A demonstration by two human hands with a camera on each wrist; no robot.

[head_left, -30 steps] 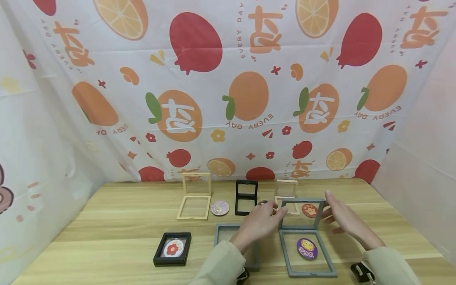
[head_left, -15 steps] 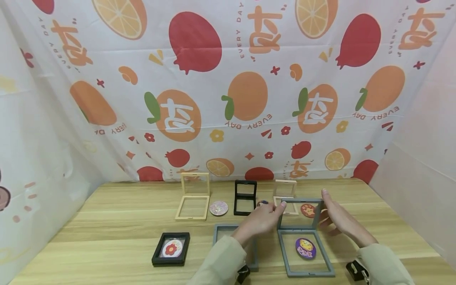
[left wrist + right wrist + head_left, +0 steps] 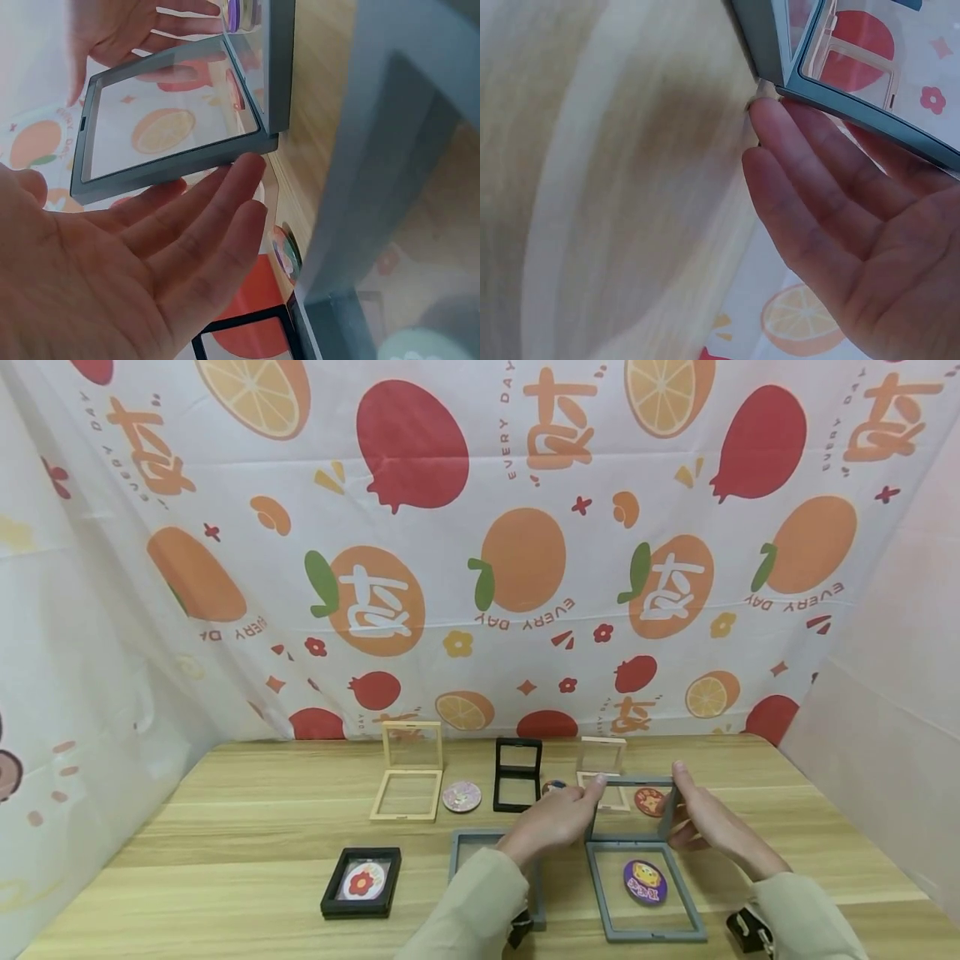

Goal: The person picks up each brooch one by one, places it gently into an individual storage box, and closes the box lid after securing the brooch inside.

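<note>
A grey hinged display frame point(image 3: 649, 938) lies open on the table at right, its clear-windowed lid point(image 3: 630, 782) standing upright at the back. On its lower window lies a purple round badge point(image 3: 645, 882) with a yellow cartoon figure. My left hand point(image 3: 553, 817) is at the lid's left side, fingers point(image 3: 217, 202) extended along the frame's edge near the hinge, thumb by the top corner. My right hand point(image 3: 716, 827) is at the right side, its fingertips point(image 3: 765, 112) right at the hinge corner and its thumb up by the top corner.
Another grey frame point(image 3: 471, 837) lies partly under my left forearm. A black frame point(image 3: 360, 883) with a flower badge sits at left. Behind stand open frames: yellow point(image 3: 407, 818), black point(image 3: 517, 768) and cream point(image 3: 602, 742). Round badges lie among them, one pink point(image 3: 461, 797), one red point(image 3: 649, 802).
My right hand has moved slightly left, in against the lid's right side. My left thumb has come to the lid's top left corner. The lid stays upright and the badge has not moved.
</note>
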